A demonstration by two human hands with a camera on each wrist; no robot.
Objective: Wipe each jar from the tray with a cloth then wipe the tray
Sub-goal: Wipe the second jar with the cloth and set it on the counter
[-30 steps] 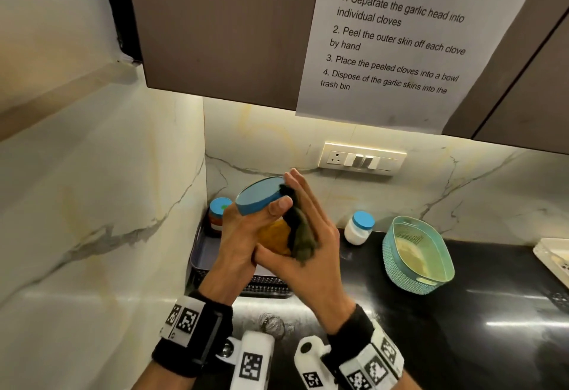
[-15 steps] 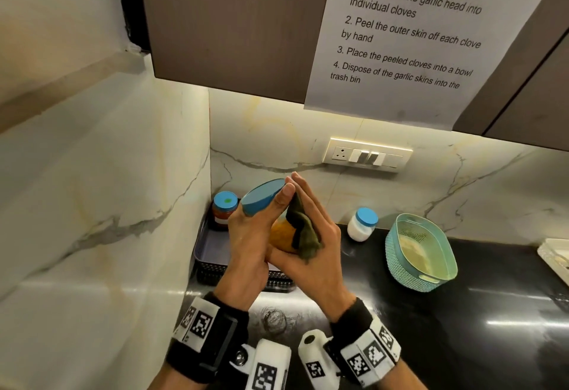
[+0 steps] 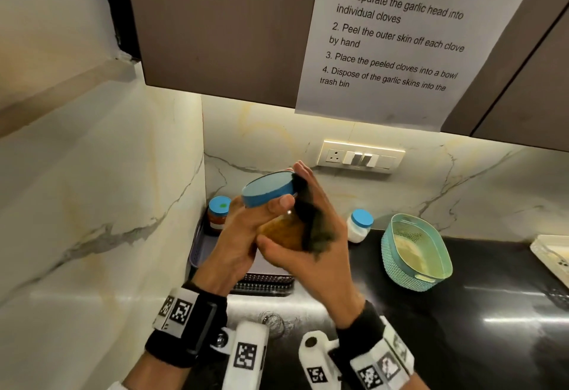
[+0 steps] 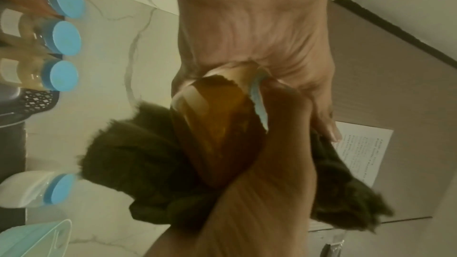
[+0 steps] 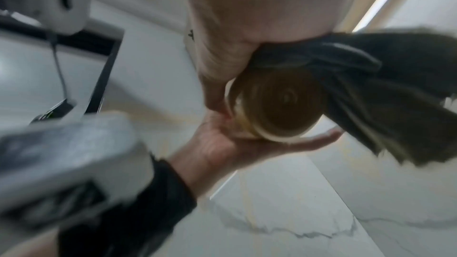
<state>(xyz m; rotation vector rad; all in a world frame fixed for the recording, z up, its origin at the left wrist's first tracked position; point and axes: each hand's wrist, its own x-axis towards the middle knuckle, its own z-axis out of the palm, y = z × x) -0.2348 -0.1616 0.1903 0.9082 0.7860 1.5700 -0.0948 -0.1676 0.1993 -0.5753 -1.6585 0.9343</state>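
Head view: L hand wrapped round jar w/ blue lid, thumb hooked just under the lid. Jar tilted, held in the air above tray in the counter corner. R hand cupped over jar's far side, dark cloth pressed between palm and glass, fingers fairly straight, reaching up past the lid. One more jar standing at back of tray; white jar out on black counter just beside teal basket. Mid-wipe on this jar, prob. early in the job; tray itself not yet wiped.

L wrist view: yellow-brown contents filling jar, cloth bunched round its lower side, loose tail hanging free. Three blue-lidded jars in a row in the tray.

R wrist view: blurred. Jar bottom facing camera, L hand cradling it from below, cloth trailing off to one side.

Risks, as judged: smooth glass + cloth between palm and jar = poor grip on R side; jar resting mostly on L hand, so hard twist could spin it out → drop onto jars in tray or stone counter, breakage. Rubbing round the lid could loosen it; tilted jar then spills. Loose cloth tail could catch the standing jars on the way down.
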